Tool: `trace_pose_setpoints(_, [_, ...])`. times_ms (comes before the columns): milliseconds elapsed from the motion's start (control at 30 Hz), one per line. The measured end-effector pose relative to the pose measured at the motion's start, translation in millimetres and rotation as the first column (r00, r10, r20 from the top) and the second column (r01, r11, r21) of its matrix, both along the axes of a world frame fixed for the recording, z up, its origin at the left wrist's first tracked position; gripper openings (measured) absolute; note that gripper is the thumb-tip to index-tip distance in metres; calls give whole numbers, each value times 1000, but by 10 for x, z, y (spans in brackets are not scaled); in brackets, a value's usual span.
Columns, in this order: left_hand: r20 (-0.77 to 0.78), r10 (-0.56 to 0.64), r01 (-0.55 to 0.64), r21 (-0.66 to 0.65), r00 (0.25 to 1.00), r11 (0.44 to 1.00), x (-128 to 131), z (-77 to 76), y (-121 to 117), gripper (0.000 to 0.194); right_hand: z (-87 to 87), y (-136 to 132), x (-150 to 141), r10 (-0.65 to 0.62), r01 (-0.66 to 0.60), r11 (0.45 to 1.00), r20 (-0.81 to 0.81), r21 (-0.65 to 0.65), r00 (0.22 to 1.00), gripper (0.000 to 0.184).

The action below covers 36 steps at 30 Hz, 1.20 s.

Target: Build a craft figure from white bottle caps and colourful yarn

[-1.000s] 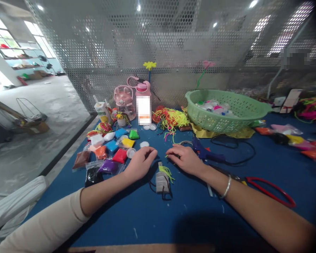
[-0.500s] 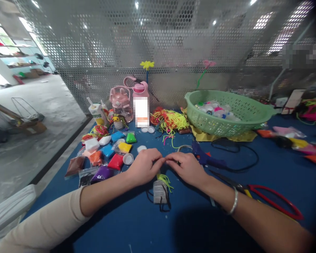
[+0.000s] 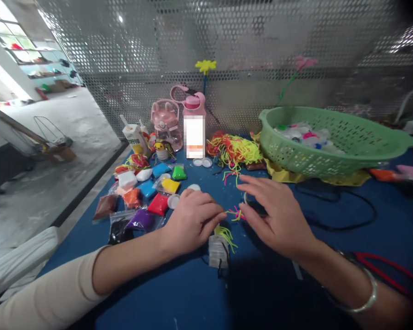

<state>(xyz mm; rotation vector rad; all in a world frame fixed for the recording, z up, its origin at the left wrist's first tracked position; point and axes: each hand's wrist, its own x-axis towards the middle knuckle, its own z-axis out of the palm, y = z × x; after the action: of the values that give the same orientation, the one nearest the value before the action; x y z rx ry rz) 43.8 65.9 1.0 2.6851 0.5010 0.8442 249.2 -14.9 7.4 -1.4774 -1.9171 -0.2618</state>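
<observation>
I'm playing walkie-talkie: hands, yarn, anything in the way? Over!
Left hand pinching neon strands. Right hand open beside them. Nearby container seems no obstacle.

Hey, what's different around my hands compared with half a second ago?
Your right hand has moved rightward, away from the left hand, and opened. The left pinches pink-and-yellow strings, now visible between them. The clear ribbed container and green basket stayed put.

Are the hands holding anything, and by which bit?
The left hand seems to pinch the pink and yellow strings by one end; the right hand is open.
</observation>
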Motion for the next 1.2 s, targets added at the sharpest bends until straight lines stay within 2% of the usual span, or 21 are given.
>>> trace_pose_setpoints(67, [2,8,-8,13,1000,1000,33,9,-22,20,21,-13,-3,-3,4,999,27,-44,1000,18])
trace_pose_setpoints(167, [23,21,-22,22,1000,1000,23,-9,-44,19,1,-33,-10,-12,6,998,-89,-61,996,29])
trace_pose_setpoints(267, [62,16,-20,56,998,998,-25,-44,-66,17,-36,-88,-107,118,-124,992,-133,-37,984,41])
trace_pose_setpoints(367, [77,-6,-1,84,997,996,-55,-69,-90,17,-61,-141,-233,208,-230,963,-160,-138,965,42])
trace_pose_setpoints(500, [101,-28,20,78,995,997,-61,-64,-114,17,-76,-132,-274,197,-262,935,-266,-237,944,23])
trace_pose_setpoints(633, [90,-46,45,7,995,999,-81,-63,-121,18,-115,-69,-234,205,-291,920,-310,-264,929,12])
trace_pose_setpoints(733, [88,-44,51,-85,995,995,-125,-129,-124,17,-165,-37,-221,195,-292,916,-330,-277,924,10])
trace_pose_setpoints(833, [131,40,-9,-230,991,973,-195,-258,-125,19,-194,-20,-214,168,-250,935,-305,-252,937,9])
trace_pose_setpoints(967, [165,127,-52,-399,978,916,-267,-410,-98,22,-191,0,-204,210,-248,938,-172,-241,962,15])
trace_pose_setpoints(1067, [166,100,-24,-413,981,911,-273,-449,-44,22,-193,7,-206,215,-242,931,-124,-274,969,16])
trace_pose_setpoints(1200, [156,56,4,-361,986,933,-246,-433,12,22,-214,9,-216,197,-217,926,-94,-310,976,15])
